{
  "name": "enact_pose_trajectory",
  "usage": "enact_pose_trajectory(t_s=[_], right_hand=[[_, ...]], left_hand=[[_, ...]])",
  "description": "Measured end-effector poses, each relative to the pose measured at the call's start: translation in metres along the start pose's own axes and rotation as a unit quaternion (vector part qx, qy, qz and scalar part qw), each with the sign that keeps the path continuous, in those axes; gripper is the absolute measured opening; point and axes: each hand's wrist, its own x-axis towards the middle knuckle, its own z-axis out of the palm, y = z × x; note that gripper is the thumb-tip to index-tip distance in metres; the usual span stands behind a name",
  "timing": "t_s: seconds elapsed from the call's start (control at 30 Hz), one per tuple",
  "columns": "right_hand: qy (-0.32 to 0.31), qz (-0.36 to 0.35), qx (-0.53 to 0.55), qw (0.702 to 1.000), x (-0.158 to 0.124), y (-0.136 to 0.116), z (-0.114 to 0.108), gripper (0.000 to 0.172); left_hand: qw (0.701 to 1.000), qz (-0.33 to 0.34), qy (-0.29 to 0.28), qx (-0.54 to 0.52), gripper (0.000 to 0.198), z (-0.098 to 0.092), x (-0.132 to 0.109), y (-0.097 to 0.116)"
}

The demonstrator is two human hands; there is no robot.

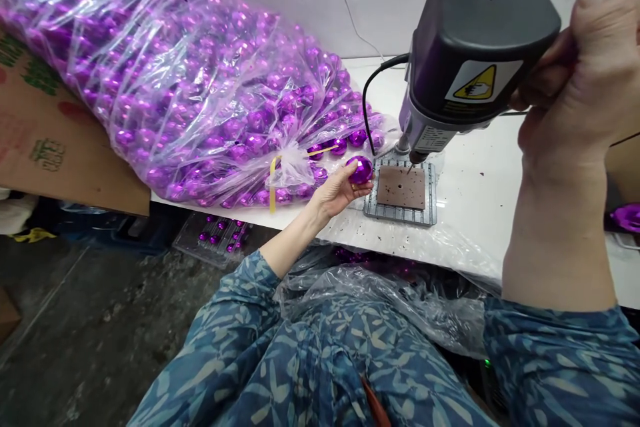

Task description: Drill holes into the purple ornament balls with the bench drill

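Observation:
Between the fingers of my left hand (341,192) is a shiny purple bauble (360,170), held just left of the drill press base (373,210). A brown board (400,187) with a small dark hole lies on that slotted base. Above it hangs the black head of the drill press (487,40), its bit (411,167) pointing down and apart from the board. At the right side of the head my right hand (595,60) is closed around the drill press handle, which is mostly hidden by the fingers and the housing.
A large clear plastic bag (200,80) full of purple baubles fills the table's left side, beside a cardboard box (75,140). Dark shavings dot the white table (465,213). Clear plastic sheeting (380,293) drapes over my lap. A black cable (367,93) loops beside the drill press.

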Motion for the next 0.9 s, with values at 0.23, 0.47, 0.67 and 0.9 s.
enact_pose_trajectory(t_s=[0.23,0.47,0.67,0.9], right_hand=[[0.002,-0.003,-0.002,1.0,0.001,0.001,0.003,0.048],[0.0,0.02,-0.034,0.999,-0.002,-0.006,0.005,0.05],[0.014,0.046,-0.068,0.997,-0.004,-0.009,0.007,0.053],[-0.006,0.017,-0.073,0.997,-0.004,-0.006,0.005,0.054]], left_hand=[[0.999,-0.028,-0.015,-0.04,0.041,0.003,0.005,-0.011],[0.999,-0.017,-0.001,-0.039,0.035,0.004,0.018,-0.019],[1.0,0.025,0.017,0.003,0.027,0.009,0.025,-0.035],[0.983,0.133,0.043,0.118,0.036,0.015,0.044,-0.055]])
